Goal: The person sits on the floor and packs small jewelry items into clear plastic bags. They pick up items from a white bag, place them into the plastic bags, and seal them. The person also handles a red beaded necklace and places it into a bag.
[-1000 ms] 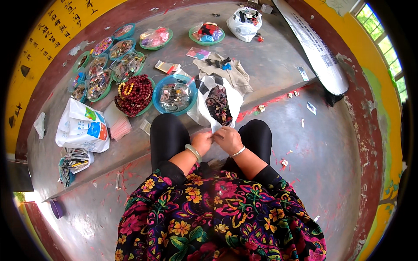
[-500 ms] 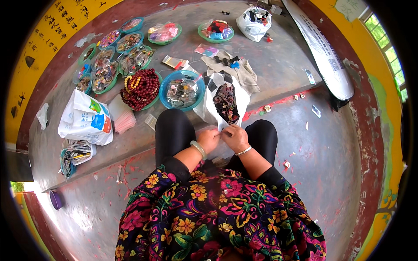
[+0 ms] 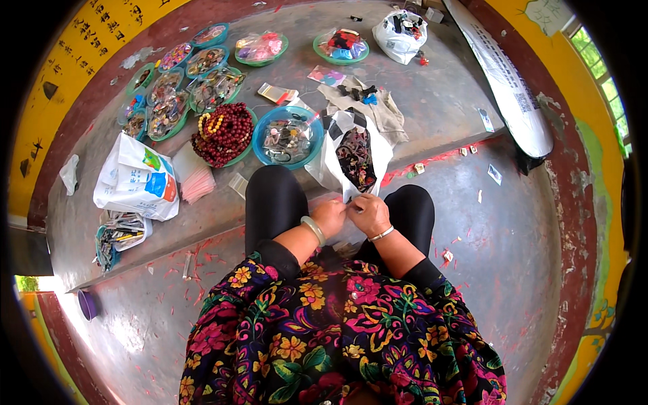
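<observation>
Close together between my knees, my left hand (image 3: 329,217) and my right hand (image 3: 370,216) pinch with bent fingers. What lies between the fingertips is too small to make out, and the backs of the hands cover part of it. Just beyond them a white plastic bag (image 3: 380,154) gapes, filled with dark, multicoloured small items (image 3: 356,160). Clear plastic film (image 3: 317,198) shows by my left hand. To the left of the bag sits a blue basin (image 3: 259,140) with packets of small trinkets. A bangle circles my left wrist, a bracelet my right.
Beaded strings (image 3: 226,135) fill a bowl at left, with several trinket bowls behind. A printed white bag (image 3: 128,177) stands by a container of pen-like sticks (image 3: 123,233). Cloth (image 3: 385,113) lies beyond the open bag. Red scraps and small cards (image 3: 495,174) litter the lower floor.
The whole view has shifted a little, so things sit slightly further right. My hands stay pinched together at the bag's near edge, with only slight finger movement.
</observation>
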A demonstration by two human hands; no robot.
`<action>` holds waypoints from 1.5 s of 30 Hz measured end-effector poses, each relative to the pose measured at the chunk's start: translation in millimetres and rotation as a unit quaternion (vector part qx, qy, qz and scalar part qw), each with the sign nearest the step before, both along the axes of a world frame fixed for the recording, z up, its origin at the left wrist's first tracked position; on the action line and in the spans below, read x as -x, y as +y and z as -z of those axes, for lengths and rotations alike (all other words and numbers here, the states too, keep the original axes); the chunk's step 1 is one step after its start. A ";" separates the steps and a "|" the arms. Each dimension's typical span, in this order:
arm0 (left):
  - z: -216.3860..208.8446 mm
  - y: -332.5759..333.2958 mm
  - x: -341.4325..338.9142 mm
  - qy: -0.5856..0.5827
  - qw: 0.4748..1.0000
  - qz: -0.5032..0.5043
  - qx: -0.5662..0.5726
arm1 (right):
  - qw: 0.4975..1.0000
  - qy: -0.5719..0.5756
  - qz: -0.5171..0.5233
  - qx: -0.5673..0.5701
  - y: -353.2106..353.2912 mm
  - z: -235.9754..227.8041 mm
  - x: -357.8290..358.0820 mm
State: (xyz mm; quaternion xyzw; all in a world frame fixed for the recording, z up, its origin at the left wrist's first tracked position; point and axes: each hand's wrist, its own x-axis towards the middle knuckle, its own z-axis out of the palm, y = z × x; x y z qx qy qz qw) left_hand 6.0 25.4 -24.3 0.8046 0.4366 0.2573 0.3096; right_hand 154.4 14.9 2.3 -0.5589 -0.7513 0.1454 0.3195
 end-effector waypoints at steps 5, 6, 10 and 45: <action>-3.4 2.1 0.0 -0.033 0.999 -0.019 0.033 | 0.996 0.058 0.038 0.061 1.3 1.2 -2.1; -1.9 3.1 0.2 -0.033 0.998 -0.024 0.045 | 0.994 0.085 0.037 0.061 2.5 4.0 -4.5; -16.7 7.4 4.5 -0.188 0.945 -0.039 0.265 | 0.946 0.262 0.073 0.175 3.7 0.3 -11.7; -32.7 9.9 11.5 -0.448 0.724 -0.048 0.523 | 0.765 -0.267 0.400 0.429 -113.0 59.2 -300.3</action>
